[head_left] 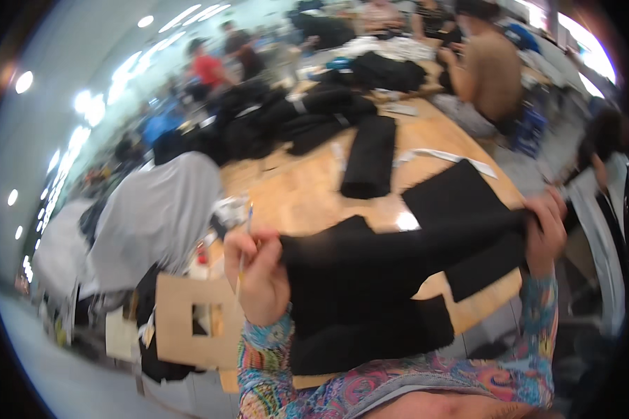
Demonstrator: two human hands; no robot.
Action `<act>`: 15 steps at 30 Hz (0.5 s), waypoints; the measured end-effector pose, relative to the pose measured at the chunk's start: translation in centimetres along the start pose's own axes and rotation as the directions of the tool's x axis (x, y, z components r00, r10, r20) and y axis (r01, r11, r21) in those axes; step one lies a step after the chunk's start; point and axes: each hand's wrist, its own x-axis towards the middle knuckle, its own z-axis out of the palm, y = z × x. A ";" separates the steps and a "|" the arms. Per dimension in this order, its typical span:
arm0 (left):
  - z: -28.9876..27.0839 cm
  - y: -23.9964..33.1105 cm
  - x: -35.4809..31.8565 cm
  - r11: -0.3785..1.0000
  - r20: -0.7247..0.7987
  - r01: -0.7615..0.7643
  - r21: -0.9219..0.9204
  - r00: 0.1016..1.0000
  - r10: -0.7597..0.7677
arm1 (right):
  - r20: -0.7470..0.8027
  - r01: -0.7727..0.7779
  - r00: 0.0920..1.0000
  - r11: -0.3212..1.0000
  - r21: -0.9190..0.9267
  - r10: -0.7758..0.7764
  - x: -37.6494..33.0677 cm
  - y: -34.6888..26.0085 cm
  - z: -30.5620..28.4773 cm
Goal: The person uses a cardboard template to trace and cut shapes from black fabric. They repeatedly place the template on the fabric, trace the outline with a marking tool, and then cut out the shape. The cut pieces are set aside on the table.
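Note:
A piece of black fabric (356, 272) is stretched between my two hands above the wooden table (293, 188). My left hand (262, 283) pinches its left corner. A thin pen-like stick (242, 269) with a blue upper end also sits in that hand's fingers. At the other end, my right hand (546, 234) is closed on the fabric's right corner; motion blurs it a little. Under and beyond the held piece lie more black fabric panels (458, 190). Farther back on the tabletop is a folded black fabric stack (370, 157), with a white strip (461, 159) to its right.
Heaps of black fabric (258, 126) cover the table's far left. A grey cloth (161, 209) drapes over something on the left, near a cardboard piece (178, 321) with a square hole. A person in a brown shirt (496, 70) sits at the far right.

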 end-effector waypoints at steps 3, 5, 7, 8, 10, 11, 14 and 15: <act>1.3 -9.1 4.7 0.955 0.025 0.297 -0.021 0.955 -0.297 | 0.353 -0.074 0.934 0.996 0.042 0.055 1.9 8.6 3.5; 2.8 -15.0 7.5 0.942 0.046 0.335 0.027 0.941 -0.335 | 0.401 -0.025 0.915 0.998 -0.059 0.047 2.0 14.2 7.7; 4.2 -18.8 10.3 0.953 0.085 0.297 0.052 0.950 -0.301 | 0.481 0.004 0.871 0.979 -0.203 0.096 3.5 19.3 11.5; 6.2 -20.0 11.5 0.972 0.061 0.233 0.027 0.970 -0.234 | 0.405 0.035 0.910 0.960 -0.278 0.084 5.3 21.0 11.8; 10.3 -19.9 13.4 0.997 0.094 0.074 -0.039 0.993 -0.070 | 0.195 0.014 0.979 0.927 -0.375 0.064 9.8 22.2 11.3; 11.7 -19.4 13.8 0.998 0.116 0.004 -0.059 0.993 0.003 | 0.069 -0.031 0.996 0.924 -0.382 0.063 11.8 22.1 10.3; 14.4 -18.6 12.6 0.995 0.144 -0.042 -0.088 0.988 0.054 | -0.092 0.009 0.995 0.951 -0.310 -0.039 15.3 23.9 7.7; 15.0 -18.4 11.4 0.997 0.149 -0.028 -0.068 0.988 0.038 | -0.135 0.060 0.985 0.942 -0.330 -0.110 15.2 24.7 6.7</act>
